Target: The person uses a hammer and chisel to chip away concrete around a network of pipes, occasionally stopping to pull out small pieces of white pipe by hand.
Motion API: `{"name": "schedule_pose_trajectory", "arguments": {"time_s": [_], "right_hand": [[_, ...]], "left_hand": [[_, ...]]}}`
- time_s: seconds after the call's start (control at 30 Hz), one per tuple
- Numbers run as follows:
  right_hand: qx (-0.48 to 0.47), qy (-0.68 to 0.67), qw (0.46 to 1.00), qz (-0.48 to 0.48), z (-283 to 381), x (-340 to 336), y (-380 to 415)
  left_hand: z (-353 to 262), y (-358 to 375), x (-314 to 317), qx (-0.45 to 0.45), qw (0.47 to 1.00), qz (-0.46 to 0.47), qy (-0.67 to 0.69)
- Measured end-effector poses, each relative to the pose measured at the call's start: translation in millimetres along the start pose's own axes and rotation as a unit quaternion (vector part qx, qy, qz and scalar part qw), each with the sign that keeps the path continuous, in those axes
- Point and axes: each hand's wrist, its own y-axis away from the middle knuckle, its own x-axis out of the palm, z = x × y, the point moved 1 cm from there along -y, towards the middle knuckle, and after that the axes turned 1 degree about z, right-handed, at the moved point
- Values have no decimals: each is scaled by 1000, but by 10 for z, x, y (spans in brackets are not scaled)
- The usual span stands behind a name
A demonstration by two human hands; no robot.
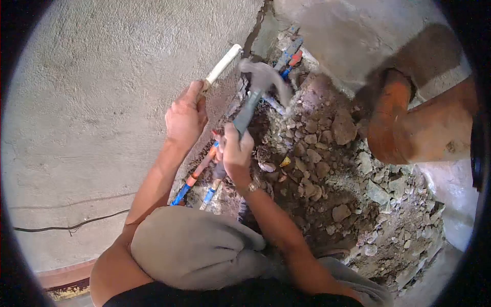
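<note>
My left hand [186, 115] is closed round the lower end of a white pipe [223, 64], which points up and to the right in front of the rough wall. My right hand [237, 151] grips the dark grey-green handle of a claw hammer [246, 113]. The hammer's head is blurred and lies just right of the pipe, over the broken ground; whether they touch I cannot tell. Beside my right hand runs an orange pipe with a blue end [197, 174], and a second pipe with a blue band [209, 195] lies next to it.
Broken stones and soil [312, 169] fill the dug-out strip on the right. A large orange drain pipe [391, 128] bends out of the wall there. Red and blue fittings [292, 61] show beyond the hammer. A black cable [76, 225] runs along the left wall.
</note>
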Motion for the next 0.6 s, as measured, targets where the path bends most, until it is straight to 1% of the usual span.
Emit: {"name": "schedule_pose_trajectory", "arguments": {"time_s": [0.07, 0.1, 0.13, 0.17, 0.2, 0.23, 0.27, 0.33, 0.37, 0.4, 0.47, 0.5, 0.53, 0.57, 0.6], "right_hand": [[-93, -45, 993, -52, -9, 33, 157], [-124, -78, 989, -27, -125, 25, 157], [-123, -77, 989, -25, -186, 67, 14], [-67, 13, 997, -19, -233, 117, -187], [-10, 103, 995, -17, -189, 147, -220], [37, 46, 998, 5, -81, 64, -184], [26, 46, 999, 8, 29, 15, -153], [-40, 11, 999, 16, 92, -58, 84], [-63, 1, 998, -7, 64, -50, 149], [-62, -1, 998, -9, 10, 1, 136], [-70, -90, 993, -6, -107, 79, 63], [4, -14, 1000, 12, -120, 58, -122], [46, 29, 998, 19, -40, 30, -216], [38, 19, 999, 19, 30, -51, -198], [26, 11, 999, 20, 176, -116, -199]], "left_hand": [[27, 7, 30, -6, 1000, -10, -3], [47, 5, 54, 9, 1000, -17, -4], [61, 5, 68, 24, 999, -24, -6], [94, 4, 64, 23, 999, -22, -5], [114, 2, 48, 16, 1000, -17, -18], [101, -54, 38, 15, 999, -19, -31], [68, -103, 47, 23, 999, -26, -29], [20, -33, 35, 2, 1000, -21, -21], [32, -46, 33, 5, 1000, -19, -23], [41, -40, 39, 12, 1000, -25, -12], [31, -22, 37, 19, 999, -30, 2], [43, -51, 3, 3, 1000, -12, -20], [23, -67, -19, -10, 999, 8, -44], [-28, -53, -36, -1, 999, 10, -44], [-83, -56, -40, 5, 1000, 11, -13]]}}
